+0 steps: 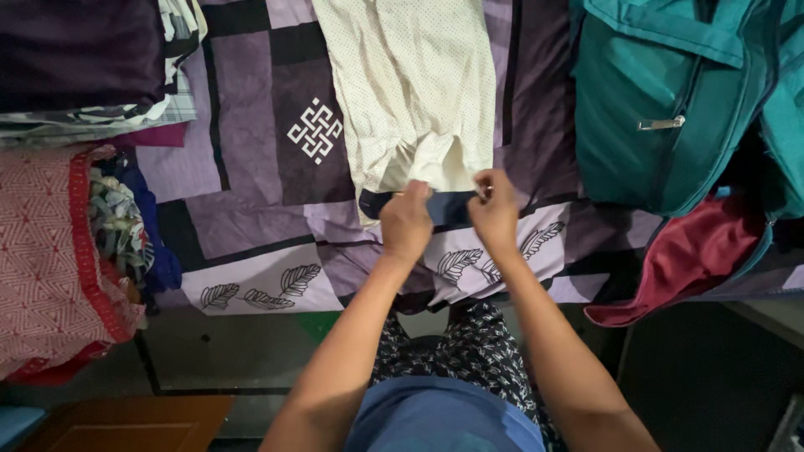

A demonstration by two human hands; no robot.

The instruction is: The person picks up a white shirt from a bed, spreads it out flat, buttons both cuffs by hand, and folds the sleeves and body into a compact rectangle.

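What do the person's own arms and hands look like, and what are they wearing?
Both arms are bare from the hands up to where the picture ends, with no sleeves showing. The left hand and the right hand wear no gloves; no watch or bracelet shows at either wrist. Whether there are rings cannot be told. Below, the person wears a blue top and dark trousers with a white leaf print.

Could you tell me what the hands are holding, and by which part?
Both hands, left and right, pinch the cream dotted garment at its near edge.
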